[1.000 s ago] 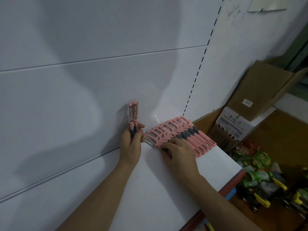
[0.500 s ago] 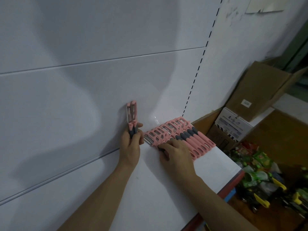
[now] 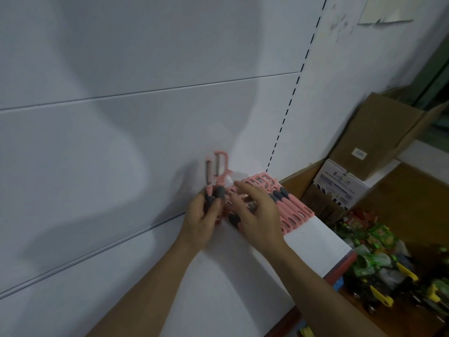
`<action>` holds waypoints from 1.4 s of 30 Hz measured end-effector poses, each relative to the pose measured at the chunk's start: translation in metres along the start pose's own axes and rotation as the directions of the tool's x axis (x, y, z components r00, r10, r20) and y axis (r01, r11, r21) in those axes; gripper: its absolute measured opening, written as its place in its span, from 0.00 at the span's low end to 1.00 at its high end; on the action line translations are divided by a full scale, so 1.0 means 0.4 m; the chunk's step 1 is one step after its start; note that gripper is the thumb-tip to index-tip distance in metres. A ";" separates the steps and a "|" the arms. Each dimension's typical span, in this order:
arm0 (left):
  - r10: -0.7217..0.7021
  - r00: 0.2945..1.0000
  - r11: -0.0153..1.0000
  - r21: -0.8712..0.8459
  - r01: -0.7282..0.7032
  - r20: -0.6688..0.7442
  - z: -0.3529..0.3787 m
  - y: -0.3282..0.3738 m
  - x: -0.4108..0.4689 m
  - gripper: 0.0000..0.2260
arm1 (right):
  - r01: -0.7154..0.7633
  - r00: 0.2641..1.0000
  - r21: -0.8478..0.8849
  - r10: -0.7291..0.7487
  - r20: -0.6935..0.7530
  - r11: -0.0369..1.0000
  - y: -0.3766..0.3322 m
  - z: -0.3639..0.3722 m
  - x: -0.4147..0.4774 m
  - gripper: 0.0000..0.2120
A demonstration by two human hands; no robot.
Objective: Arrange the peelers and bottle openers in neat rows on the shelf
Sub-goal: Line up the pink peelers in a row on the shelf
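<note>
A row of several pink peelers with grey grips (image 3: 289, 203) lies side by side on the white shelf (image 3: 311, 244), against the back panel. My left hand (image 3: 201, 220) grips two more pink peelers (image 3: 217, 176) by their grey handles and holds them upright, blades up, just left of the row. My right hand (image 3: 255, 210) hovers over the left end of the row with its fingers spread and relaxed, holding nothing. It hides the nearest peelers of the row.
The shelf's red front edge (image 3: 340, 268) runs down the right. Beyond it stand cardboard boxes (image 3: 379, 132) and a brown bin (image 3: 401, 276) with green packets and yellow-handled tools. White panels (image 3: 121, 142) rise behind the shelf.
My right hand has lifted off the row and opened, its fingers now spread toward the peelers in my left hand. One upright peeler has turned so that its blade frame shows.
</note>
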State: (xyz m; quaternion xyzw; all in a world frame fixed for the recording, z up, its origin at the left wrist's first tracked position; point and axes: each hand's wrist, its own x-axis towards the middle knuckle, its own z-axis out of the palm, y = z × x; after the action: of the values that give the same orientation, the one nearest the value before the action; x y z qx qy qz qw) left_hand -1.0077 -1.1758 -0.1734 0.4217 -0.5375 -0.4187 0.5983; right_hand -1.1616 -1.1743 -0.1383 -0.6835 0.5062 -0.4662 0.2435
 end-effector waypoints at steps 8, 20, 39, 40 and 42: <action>0.035 0.996 0.997 0.061 -0.040 0.081 -0.012 0.005 -0.002 0.13 | -0.112 0.993 0.449 0.082 0.087 0.887 -0.060 0.005 0.018 0.09; 0.074 0.997 0.995 0.064 -0.072 -0.028 -0.144 -0.024 0.000 0.10 | -0.056 0.995 -0.271 0.075 0.060 0.961 -0.028 -0.001 -0.062 0.28; 0.040 0.999 0.997 0.061 -0.039 -0.023 -0.141 -0.020 0.012 0.11 | 0.249 0.968 -0.570 -0.215 0.128 0.783 0.032 0.048 -0.098 0.07; 0.039 0.999 0.997 0.062 -0.038 -0.025 -0.140 -0.020 0.012 0.11 | 0.244 0.969 -0.573 -0.213 0.123 0.782 0.035 0.048 -0.099 0.07; 0.034 0.999 0.998 0.060 -0.032 -0.029 -0.139 -0.017 0.012 0.10 | 0.233 0.972 -0.561 -0.199 0.122 0.795 0.039 0.047 -0.101 0.07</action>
State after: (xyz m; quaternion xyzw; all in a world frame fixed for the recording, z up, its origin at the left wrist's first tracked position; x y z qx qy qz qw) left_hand -0.9524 -1.1793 -0.1822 0.4366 -0.5477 -0.3860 0.6004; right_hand -1.1544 -1.1456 -0.1750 -0.7910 0.5342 -0.2981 -0.0128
